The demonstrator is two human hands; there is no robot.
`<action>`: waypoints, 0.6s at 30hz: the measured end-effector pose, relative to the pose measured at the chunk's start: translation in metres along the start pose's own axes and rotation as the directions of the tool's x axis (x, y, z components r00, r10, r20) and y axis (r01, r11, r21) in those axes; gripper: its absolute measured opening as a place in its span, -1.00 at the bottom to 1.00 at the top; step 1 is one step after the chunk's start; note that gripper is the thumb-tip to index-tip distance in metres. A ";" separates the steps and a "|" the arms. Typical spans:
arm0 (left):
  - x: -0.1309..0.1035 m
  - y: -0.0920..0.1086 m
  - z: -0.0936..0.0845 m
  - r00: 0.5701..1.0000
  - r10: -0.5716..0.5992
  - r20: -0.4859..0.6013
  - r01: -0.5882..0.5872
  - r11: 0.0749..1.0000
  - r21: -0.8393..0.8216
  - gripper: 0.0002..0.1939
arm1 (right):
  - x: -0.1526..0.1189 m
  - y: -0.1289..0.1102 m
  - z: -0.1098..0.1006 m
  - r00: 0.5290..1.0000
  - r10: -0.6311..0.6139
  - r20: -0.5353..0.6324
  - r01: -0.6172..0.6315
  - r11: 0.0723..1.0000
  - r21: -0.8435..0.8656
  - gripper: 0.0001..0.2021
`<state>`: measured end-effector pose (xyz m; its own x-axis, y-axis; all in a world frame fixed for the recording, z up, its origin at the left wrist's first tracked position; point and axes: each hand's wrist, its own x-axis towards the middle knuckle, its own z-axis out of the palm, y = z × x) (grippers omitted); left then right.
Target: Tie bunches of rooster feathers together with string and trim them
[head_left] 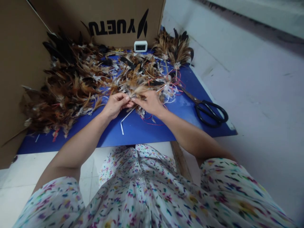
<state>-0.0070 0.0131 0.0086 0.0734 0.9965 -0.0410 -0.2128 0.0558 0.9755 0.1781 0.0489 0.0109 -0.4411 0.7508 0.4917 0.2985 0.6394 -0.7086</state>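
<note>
My left hand [118, 104] pinches the base of a light brown feather [136, 88] between thumb and forefinger. Close against it, my right hand [150, 102] is also closed, with thumb and fingers on the same feather. Their fingertips nearly meet above the blue tabletop [140, 134]. Behind them lies a loose heap of brown and black feathers [142, 69]. A bent white strip [123, 125] lies just below my hands. To the right are tangled white strips [169, 91] and thin red string [174, 76].
Black-handled scissors [211, 113] lie at the table's right edge. A bigger feather pile [73, 82] covers the left side. Tied feather bundles [178, 47] on sticks lie at the back right, beside a small white digital clock [140, 46]. A cardboard box [109, 12] stands behind.
</note>
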 end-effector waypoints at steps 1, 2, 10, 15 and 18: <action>0.000 -0.001 0.000 1.000 0.009 0.007 -0.009 1.000 0.003 -0.57 | 0.000 0.000 0.000 1.000 -0.023 0.003 0.023 1.000 0.017 -0.83; 0.000 -0.001 -0.001 1.000 0.019 0.012 -0.019 1.000 0.005 -0.55 | 0.000 0.000 -0.001 0.999 -0.040 0.008 0.040 0.999 0.035 -0.86; 0.000 -0.002 0.001 0.998 0.053 0.015 -0.053 0.997 0.049 -0.48 | -0.002 -0.003 -0.004 0.999 -0.039 0.020 0.037 0.995 0.096 -0.64; -0.001 0.000 0.000 0.999 0.026 0.044 -0.028 0.998 0.052 -0.46 | -0.001 -0.002 -0.002 0.998 -0.058 0.013 0.056 0.992 0.111 -0.73; -0.001 0.001 -0.001 0.999 0.006 0.050 -0.010 0.997 0.081 -0.43 | 0.001 0.003 -0.003 1.000 -0.024 -0.001 0.024 0.993 0.118 -0.78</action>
<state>-0.0086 0.0124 0.0098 0.1204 0.9924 -0.0243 -0.1340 0.0405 0.9902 0.1816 0.0523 0.0107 -0.4470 0.7357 0.5088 0.1857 0.6328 -0.7517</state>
